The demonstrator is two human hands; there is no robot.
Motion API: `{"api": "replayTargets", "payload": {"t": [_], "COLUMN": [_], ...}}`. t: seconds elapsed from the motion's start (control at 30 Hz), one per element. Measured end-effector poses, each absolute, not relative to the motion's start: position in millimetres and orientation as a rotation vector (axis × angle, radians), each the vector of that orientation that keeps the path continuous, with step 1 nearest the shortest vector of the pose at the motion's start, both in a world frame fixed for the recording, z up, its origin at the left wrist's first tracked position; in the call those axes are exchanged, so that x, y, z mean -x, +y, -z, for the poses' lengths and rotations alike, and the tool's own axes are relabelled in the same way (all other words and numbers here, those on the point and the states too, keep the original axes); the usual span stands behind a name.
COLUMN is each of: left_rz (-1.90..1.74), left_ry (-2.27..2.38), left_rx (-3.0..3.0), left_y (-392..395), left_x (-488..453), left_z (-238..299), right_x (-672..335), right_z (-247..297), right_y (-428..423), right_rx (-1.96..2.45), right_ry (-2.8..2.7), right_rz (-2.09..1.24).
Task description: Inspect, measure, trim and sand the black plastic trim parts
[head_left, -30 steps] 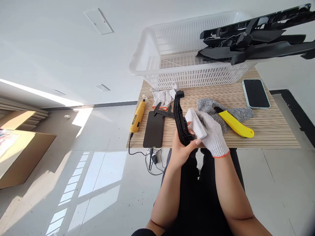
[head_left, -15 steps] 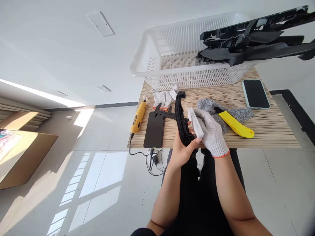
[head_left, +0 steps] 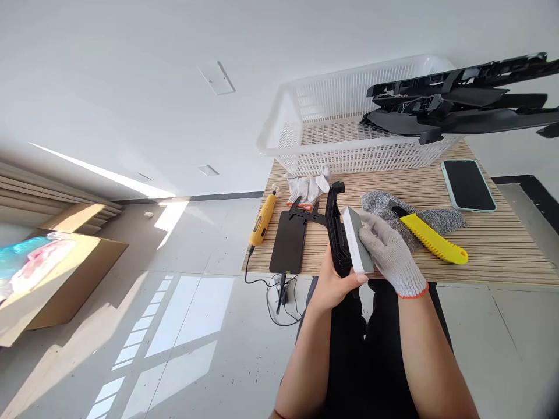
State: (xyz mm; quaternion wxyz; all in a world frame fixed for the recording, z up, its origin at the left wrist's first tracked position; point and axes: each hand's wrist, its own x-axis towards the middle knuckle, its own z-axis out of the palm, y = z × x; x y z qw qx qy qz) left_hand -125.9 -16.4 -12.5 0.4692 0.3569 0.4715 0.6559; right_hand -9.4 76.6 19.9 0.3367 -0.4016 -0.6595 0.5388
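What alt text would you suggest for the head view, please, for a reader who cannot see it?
A bare left hand grips a black plastic part while the gloved right hand holds a white block against its side, above a slatted table holding a yellow utility knife, phone and white basket.

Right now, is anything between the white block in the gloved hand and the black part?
Nothing visible. The right hand holds the white block directly against the side of the black part, which the left hand grips upright. The yellow knife lies apart from both.
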Motion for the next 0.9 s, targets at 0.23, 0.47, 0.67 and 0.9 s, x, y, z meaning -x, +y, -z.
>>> {"api": "replayTargets", "payload": {"t": [0.23, 0.47, 0.67, 0.9], "left_rz": [-1.58, -1.576, -1.572, -1.598], "left_ry": [0.937, 0.963, 0.934, 0.903], "left_rx": [-0.729, -0.699, -0.663, -0.663], "left_y": [-19, -16, -16, -18], "left_x": [126, 125, 125, 125], "left_z": [21, 7, 7, 12], "right_x": [9, 13, 11, 6], "right_z": [-27, -25, -29, -19], "right_y": [74, 74, 72, 61], "right_rx": [1.137, 1.079, 0.946, 0.733], "right_ry": [-1.74, -1.454, -1.255, -1.437], "right_rz": [-1.42, -1.551, -1.581, -1.557]}}
